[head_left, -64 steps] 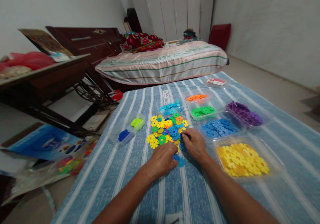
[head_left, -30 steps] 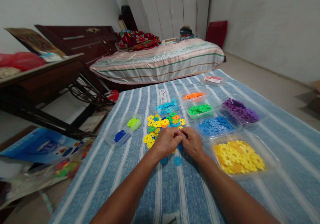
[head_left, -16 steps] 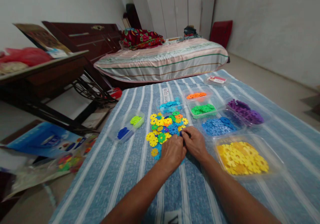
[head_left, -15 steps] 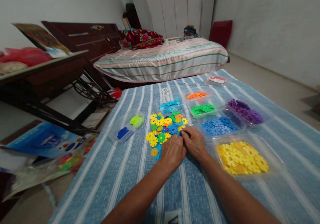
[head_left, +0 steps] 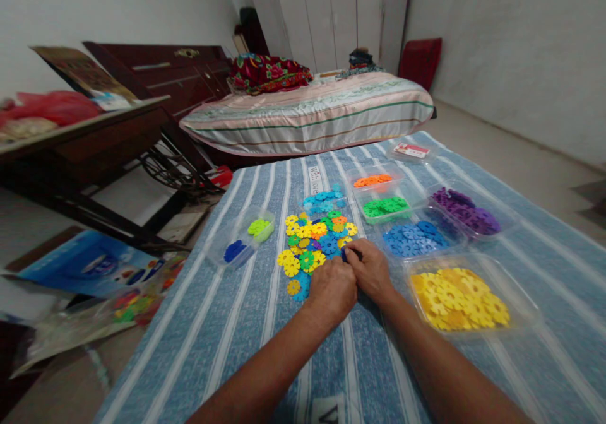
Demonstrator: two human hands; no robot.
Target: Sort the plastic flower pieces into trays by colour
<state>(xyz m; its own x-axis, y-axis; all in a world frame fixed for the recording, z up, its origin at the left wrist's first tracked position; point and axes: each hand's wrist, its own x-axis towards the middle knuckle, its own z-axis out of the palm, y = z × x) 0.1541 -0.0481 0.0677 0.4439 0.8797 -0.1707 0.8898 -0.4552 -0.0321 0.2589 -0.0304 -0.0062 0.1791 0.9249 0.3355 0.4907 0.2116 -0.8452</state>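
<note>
Both hands sat at the centre of the frame on a blue cloth with white stripes and a coarse weave. The right hand had its fingers pinched on a dark blue disc. This was a flat, notched plastic piece shaped like a snowflake, at the near edge of the loose pile. The left hand lay knuckles up against the right, its fingers curled under, so I could not tell what they gripped.

The pile mixed yellow, green, orange and blue discs of the same toothed shape. To the right stood clear, thin plastic trays. The yellow tray was nearest, with the blue tray, purple tray, green tray and orange tray beyond it. Left of the pile was a small clear box holding lime and dark blue pieces. A white tag on the cloth began "With"; the rest was too small to read.
</note>
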